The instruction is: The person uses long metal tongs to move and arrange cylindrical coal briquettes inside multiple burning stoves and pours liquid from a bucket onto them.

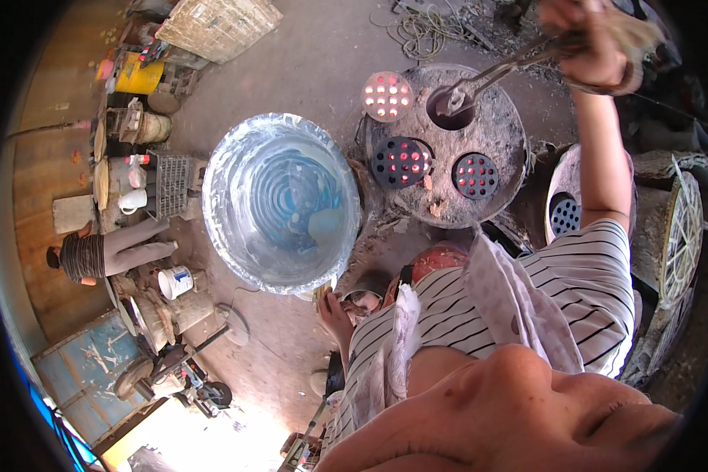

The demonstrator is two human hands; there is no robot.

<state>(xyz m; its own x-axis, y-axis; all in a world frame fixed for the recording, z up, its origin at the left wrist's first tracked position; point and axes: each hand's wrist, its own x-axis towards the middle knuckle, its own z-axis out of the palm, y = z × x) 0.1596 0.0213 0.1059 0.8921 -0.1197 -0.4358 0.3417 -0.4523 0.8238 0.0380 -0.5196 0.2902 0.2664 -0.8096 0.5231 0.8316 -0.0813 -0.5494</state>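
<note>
My right hand [596,56], blurred, grips metal tongs [507,65] at the upper right. The tongs' tips reach into an open hole [450,112] in the round stove top [498,135], around a pale lump [453,101]. A glowing honeycomb briquette [387,96] sits at the stove's upper left edge. A darker briquette [397,163], red in part of its holes, lies partly over another opening. A third briquette [475,176] fills the right opening. My left hand [334,312] is low beside the large basin [212,183], near a small yellowish thing [323,289]; its grip is unclear.
The basin has a whitish crust and stands left of the stove. A coil of cord [425,35] lies beyond. At right is a drum with a dark briquette [565,213]. A person [94,253] stands at far left near a plastic crate [173,186] and white bucket [176,282].
</note>
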